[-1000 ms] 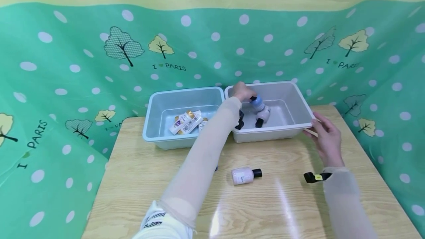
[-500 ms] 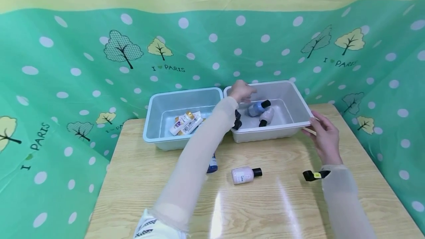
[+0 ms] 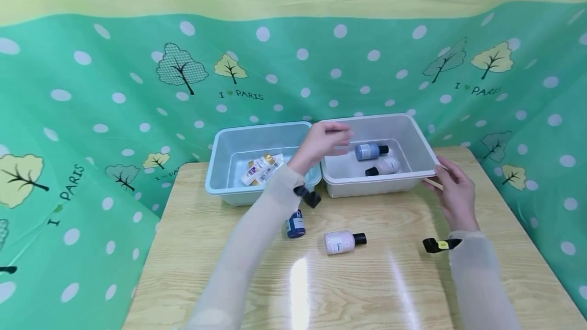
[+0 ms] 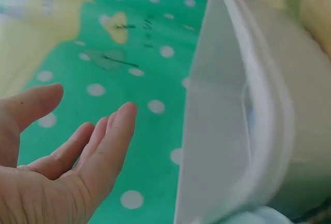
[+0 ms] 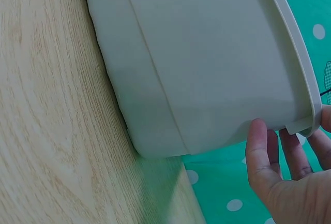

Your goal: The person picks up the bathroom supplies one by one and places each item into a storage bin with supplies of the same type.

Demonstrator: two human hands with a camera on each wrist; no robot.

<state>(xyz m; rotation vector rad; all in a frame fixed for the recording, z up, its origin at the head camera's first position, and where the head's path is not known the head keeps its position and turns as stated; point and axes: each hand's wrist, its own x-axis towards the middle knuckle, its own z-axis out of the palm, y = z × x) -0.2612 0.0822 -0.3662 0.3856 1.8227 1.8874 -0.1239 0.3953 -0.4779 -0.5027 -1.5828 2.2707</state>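
Observation:
My left hand (image 3: 323, 144), fingers loosely extended and holding nothing, hovers above the near-left side of the grey bin (image 3: 367, 187). The left wrist view shows its spread thumb and fingers (image 4: 111, 141) apart from the bin. My right hand (image 3: 456, 195) grips the bin's right front corner; in the right wrist view its fingers (image 5: 257, 146) lie under the rim, the thumb mostly out of frame. Inside the grey bin lie a blue bottle (image 3: 367, 151) and a pale lilac bottle (image 3: 388, 166), both black-capped. A pale pink bottle (image 3: 340, 242) lies on the table.
A light blue bin (image 3: 234, 197) stands left of the grey one and holds several small tubes (image 3: 263, 171). A dark blue bottle (image 3: 295, 225) lies on the wooden table (image 3: 183, 264) near my left forearm. Behind the table hangs a dotted green curtain (image 3: 257, 90).
My left hand has let go of the blue bottle in the grey bin and moved up and left. The blue and lilac bottles have rolled rightward. My right hand keeps its grip.

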